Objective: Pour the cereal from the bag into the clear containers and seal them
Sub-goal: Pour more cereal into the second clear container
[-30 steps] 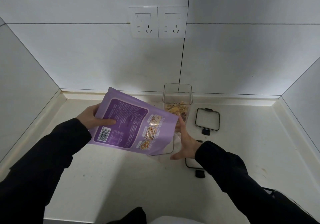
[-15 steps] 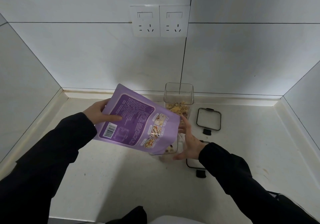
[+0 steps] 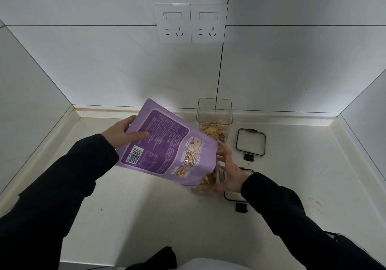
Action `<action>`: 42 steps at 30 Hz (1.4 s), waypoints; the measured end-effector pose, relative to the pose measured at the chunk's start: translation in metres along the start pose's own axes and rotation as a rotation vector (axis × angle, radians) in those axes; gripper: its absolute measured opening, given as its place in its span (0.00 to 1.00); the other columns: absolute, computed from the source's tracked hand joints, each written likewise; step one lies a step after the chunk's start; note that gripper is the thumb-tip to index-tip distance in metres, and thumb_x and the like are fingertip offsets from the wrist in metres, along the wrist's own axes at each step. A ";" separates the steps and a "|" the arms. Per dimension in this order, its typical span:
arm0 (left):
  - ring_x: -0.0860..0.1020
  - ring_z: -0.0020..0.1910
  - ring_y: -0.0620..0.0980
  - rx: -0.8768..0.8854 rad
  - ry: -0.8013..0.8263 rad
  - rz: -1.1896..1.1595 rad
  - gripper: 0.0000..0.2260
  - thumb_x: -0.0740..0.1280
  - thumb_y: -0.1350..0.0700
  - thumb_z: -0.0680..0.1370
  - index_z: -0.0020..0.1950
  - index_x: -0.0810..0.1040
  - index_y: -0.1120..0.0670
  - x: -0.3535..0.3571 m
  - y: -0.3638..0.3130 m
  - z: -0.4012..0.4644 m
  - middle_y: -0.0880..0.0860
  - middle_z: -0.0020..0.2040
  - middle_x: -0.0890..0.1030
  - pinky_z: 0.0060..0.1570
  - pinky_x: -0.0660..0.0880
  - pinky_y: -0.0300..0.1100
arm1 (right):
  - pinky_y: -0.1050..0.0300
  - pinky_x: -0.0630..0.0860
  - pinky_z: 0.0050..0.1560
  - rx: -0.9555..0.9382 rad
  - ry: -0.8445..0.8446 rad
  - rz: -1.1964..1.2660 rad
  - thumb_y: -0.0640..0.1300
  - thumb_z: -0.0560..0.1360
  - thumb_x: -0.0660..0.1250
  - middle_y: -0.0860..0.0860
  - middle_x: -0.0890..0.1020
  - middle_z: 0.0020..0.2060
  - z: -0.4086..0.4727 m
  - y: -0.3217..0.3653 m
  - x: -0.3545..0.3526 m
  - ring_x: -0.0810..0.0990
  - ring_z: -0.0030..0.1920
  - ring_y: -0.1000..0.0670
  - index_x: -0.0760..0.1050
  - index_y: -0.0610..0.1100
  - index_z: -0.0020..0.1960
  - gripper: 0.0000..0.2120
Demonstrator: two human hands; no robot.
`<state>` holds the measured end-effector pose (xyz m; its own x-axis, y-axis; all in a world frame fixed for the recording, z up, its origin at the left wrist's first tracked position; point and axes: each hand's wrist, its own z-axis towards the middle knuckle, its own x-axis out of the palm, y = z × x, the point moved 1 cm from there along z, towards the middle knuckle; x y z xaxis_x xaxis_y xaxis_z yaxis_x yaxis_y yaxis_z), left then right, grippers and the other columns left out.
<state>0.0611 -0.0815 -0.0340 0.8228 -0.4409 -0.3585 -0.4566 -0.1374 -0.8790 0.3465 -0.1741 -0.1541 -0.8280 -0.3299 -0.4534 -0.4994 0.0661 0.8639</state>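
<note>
- The left hand (image 3: 120, 133) grips the upper end of the purple bag (image 3: 165, 142), thumb across its printed back and fingers curled behind.
- The bag is tilted, its mouth down at the right, in the near container (image 3: 206, 183), where cereal (image 3: 208, 179) shows.
- The right hand (image 3: 230, 172) wraps this container's right side, fingers spread against the wall.
- The far container (image 3: 214, 113) stands upright by the wall, partly filled.
- One lid (image 3: 250, 142) lies on the worktop (image 3: 146, 217) to its right; another lid (image 3: 235, 199) sits partly under the right wrist.
</note>
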 end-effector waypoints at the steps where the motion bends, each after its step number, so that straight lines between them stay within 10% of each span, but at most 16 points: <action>1: 0.83 0.38 0.49 0.001 0.018 -0.002 0.35 0.77 0.38 0.51 0.54 0.72 0.46 -0.002 -0.001 0.000 0.49 0.46 0.82 0.44 0.80 0.49 | 0.58 0.63 0.61 -0.002 -0.001 -0.003 0.36 0.58 0.80 0.53 0.59 0.63 -0.001 0.000 -0.001 0.61 0.64 0.53 0.33 0.43 0.72 0.63; 12: 0.80 0.52 0.54 0.045 0.151 -0.002 0.51 0.79 0.39 0.43 0.64 0.63 0.42 -0.008 0.014 -0.008 0.52 0.56 0.78 0.48 0.80 0.52 | 0.58 0.64 0.61 -0.031 -0.019 -0.050 0.39 0.57 0.81 0.53 0.60 0.63 0.000 -0.002 -0.001 0.62 0.65 0.53 0.34 0.45 0.71 0.63; 23: 0.82 0.49 0.53 0.082 0.090 -0.046 0.47 0.80 0.41 0.46 0.63 0.67 0.43 -0.015 0.015 -0.002 0.50 0.53 0.81 0.48 0.80 0.52 | 0.69 0.60 0.63 -0.032 0.020 -0.029 0.39 0.58 0.80 0.71 0.53 0.61 -0.003 -0.001 -0.001 0.57 0.66 0.60 0.25 0.50 0.70 0.67; 35: 0.82 0.47 0.49 0.139 0.137 -0.002 0.41 0.78 0.38 0.45 0.56 0.68 0.38 -0.014 -0.001 0.007 0.50 0.52 0.80 0.41 0.82 0.44 | 0.64 0.58 0.65 -0.013 0.024 0.001 0.40 0.59 0.80 0.63 0.54 0.64 -0.010 -0.001 -0.002 0.55 0.67 0.58 0.25 0.49 0.71 0.67; 38: 0.82 0.49 0.53 0.156 0.183 0.015 0.37 0.80 0.46 0.52 0.57 0.67 0.38 -0.007 -0.007 0.008 0.51 0.52 0.81 0.43 0.82 0.47 | 0.75 0.58 0.61 -0.005 0.007 -0.012 0.41 0.59 0.80 0.64 0.55 0.64 -0.011 -0.001 -0.002 0.56 0.66 0.59 0.27 0.48 0.71 0.66; 42: 0.82 0.48 0.53 0.183 0.216 0.018 0.33 0.78 0.54 0.58 0.57 0.67 0.38 0.000 -0.014 0.011 0.48 0.48 0.83 0.39 0.81 0.41 | 0.64 0.60 0.63 0.029 -0.003 -0.049 0.42 0.60 0.79 0.58 0.56 0.64 -0.012 -0.004 -0.001 0.56 0.65 0.59 0.24 0.52 0.68 0.66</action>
<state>0.0710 -0.0697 -0.0246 0.7152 -0.6233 -0.3164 -0.3858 0.0254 -0.9222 0.3519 -0.1854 -0.1542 -0.8030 -0.3302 -0.4961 -0.5467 0.0769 0.8338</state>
